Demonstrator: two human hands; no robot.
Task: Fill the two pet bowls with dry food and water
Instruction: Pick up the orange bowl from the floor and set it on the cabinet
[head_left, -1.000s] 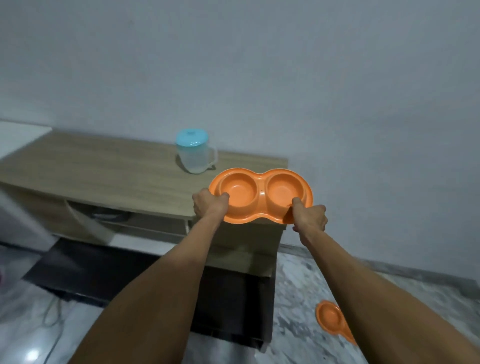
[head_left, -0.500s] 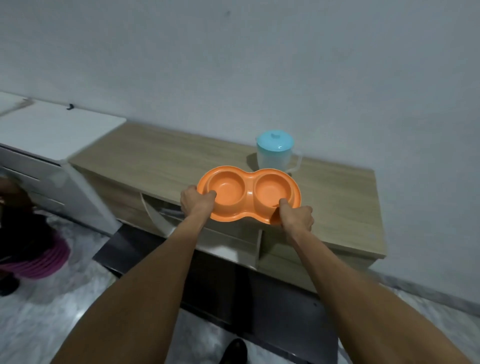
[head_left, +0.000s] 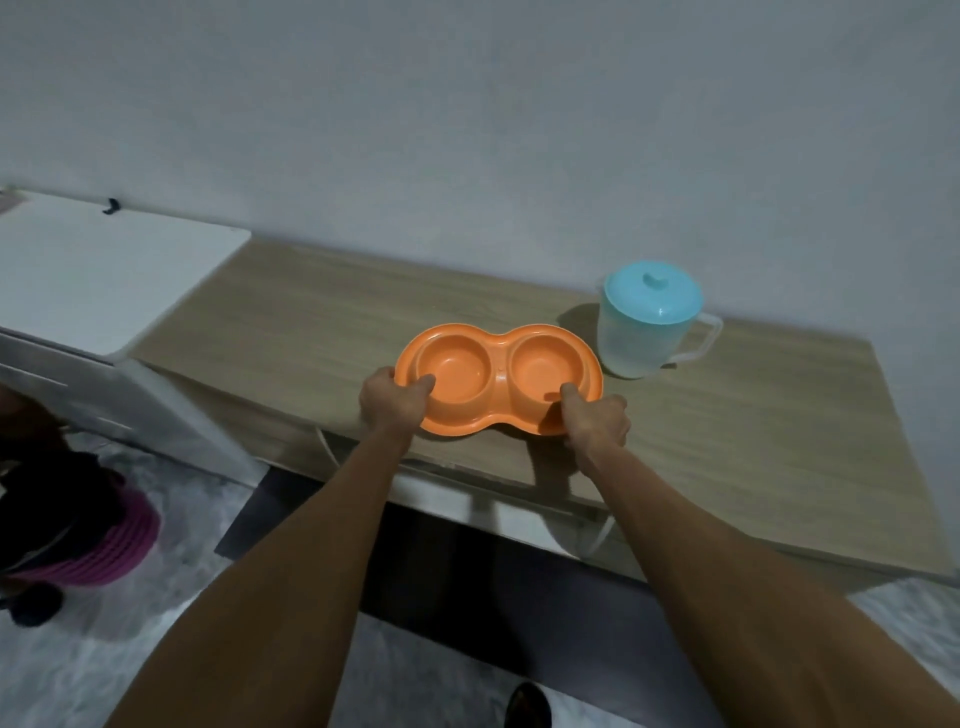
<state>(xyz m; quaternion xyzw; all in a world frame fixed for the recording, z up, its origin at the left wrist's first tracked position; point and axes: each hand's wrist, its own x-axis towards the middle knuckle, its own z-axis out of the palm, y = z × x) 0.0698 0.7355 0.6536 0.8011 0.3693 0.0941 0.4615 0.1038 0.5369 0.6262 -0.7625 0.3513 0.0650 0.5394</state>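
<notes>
here, the orange plastic double pet bowl (head_left: 500, 371), a peanut-shaped dish with two round wells side by side, is at the near edge of the long light-wood cabinet top (head_left: 311, 322), about midway along it. i cannot tell whether its base sits on the wood or hangs just above it. both wells show bare orange plastic.

the left hand (head_left: 389, 402) grips the dish's left end, with the thumb hooked over the rim into the left well and the fingers curled beneath. the right hand (head_left: 595, 421) grips the near right rim, with the thumb on top beside the right well and the fingers tucked under the edge. both forearms reach in from the near side.

just right of the dish and a little farther back, a translucent plastic jug with a pale blue lid (head_left: 644, 343) stands upright, its handle pointing right. whether jug and dish touch is unclear.

a white cabinet top (head_left: 104, 270) meets the left end of the wood, with a small dark object (head_left: 110, 206) at its far edge. a plain grey wall (head_left: 467, 130) rises behind everything.

lower down is a grey marbled floor (head_left: 78, 665). at far left on it sits a blurred dark shape with magenta striped fabric (head_left: 119, 545). a dark shoe tip (head_left: 527, 701) shows at the near edge.
</notes>
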